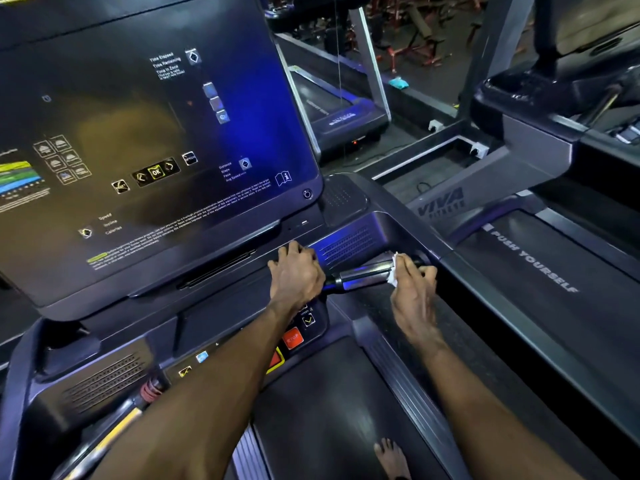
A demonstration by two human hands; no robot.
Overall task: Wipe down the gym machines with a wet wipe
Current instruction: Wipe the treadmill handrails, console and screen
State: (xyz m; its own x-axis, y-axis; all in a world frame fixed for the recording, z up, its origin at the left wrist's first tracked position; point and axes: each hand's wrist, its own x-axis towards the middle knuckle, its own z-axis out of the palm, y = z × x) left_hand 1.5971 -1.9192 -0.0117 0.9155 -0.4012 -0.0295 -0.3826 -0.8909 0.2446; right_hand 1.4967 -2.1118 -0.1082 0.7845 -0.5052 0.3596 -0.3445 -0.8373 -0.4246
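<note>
**Wet wipe on the treadmill's handlebar grip**

At the right end of the treadmill console (207, 299), the right hand (414, 289) pinches a crumpled white wet wipe (393, 271) between curled fingers and thumb, pressing it against the shiny metal handlebar grip (363, 271). The wipe sits at the grip's right end, where the bar meets the dark side housing. The left hand (296, 273) rests just beside the grip's left end, palm down on the console ledge, fingers loosely curled over the edge; it holds nothing that can be seen.

Below the left wrist lie a red stop button (292, 338) and a small tick-marked key. Above the hands rises the large dark display panel (156, 133), with an OK key, arrow keys and lines of small print. Under the forearms runs the black running belt (329, 410), and a bare foot (393, 459) stands on it near the lower edge. To the right stands a second treadmill (536, 265), its belt printed "PUSH YOURSELF" and its frame marked "VIVA".
</note>
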